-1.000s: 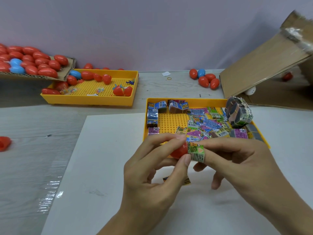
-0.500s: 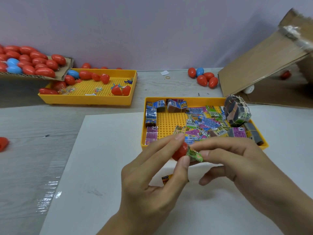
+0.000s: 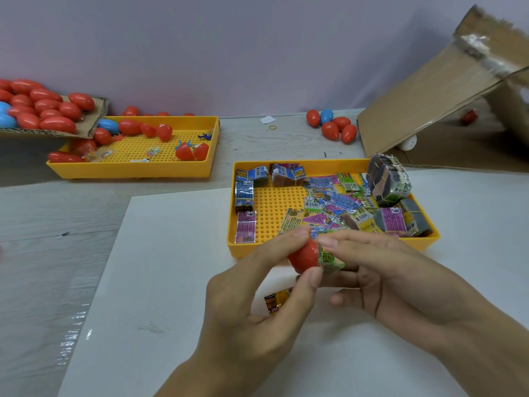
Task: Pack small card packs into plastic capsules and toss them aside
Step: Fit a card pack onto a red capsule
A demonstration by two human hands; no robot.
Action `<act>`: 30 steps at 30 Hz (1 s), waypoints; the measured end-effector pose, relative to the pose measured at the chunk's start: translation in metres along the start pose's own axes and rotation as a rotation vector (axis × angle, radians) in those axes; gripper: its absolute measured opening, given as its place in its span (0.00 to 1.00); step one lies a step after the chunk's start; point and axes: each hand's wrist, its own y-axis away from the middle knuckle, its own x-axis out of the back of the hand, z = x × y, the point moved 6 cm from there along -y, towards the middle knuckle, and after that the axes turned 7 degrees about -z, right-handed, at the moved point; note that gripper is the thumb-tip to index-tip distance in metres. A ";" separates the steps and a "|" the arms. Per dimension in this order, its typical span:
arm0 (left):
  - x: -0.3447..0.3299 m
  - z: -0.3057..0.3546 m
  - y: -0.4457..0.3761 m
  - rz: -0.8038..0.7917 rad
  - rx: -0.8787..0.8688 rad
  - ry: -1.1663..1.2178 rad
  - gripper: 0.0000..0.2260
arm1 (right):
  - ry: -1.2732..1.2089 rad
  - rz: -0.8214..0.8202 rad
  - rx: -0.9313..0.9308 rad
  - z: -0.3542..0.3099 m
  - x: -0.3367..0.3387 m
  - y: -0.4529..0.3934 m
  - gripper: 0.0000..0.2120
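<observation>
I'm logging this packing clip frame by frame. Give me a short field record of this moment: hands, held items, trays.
left hand: grips red capsule half
right hand: pushes green card pack into the capsule half
near tray: yellow, holds loose card packs
far tray: yellow, holds red and blue capsules
on sheet under hands: one yellow card pack

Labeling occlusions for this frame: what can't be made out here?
Head view only:
- How far the card pack sits inside the red capsule half: left hand and right hand cover it.
- Yellow pack on the table: partly hidden by the left hand.
- Cardboard box interior: cut off at the right edge.
</observation>
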 end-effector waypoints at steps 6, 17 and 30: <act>0.000 -0.008 0.001 0.002 0.038 0.068 0.18 | 0.000 0.018 -0.022 0.002 0.002 -0.002 0.19; -0.003 -0.013 -0.001 -0.034 0.121 0.204 0.17 | -0.038 -0.041 -0.010 0.002 0.001 -0.003 0.16; -0.006 -0.014 0.000 -0.058 0.140 0.242 0.16 | -0.022 0.031 0.010 0.005 0.003 -0.004 0.19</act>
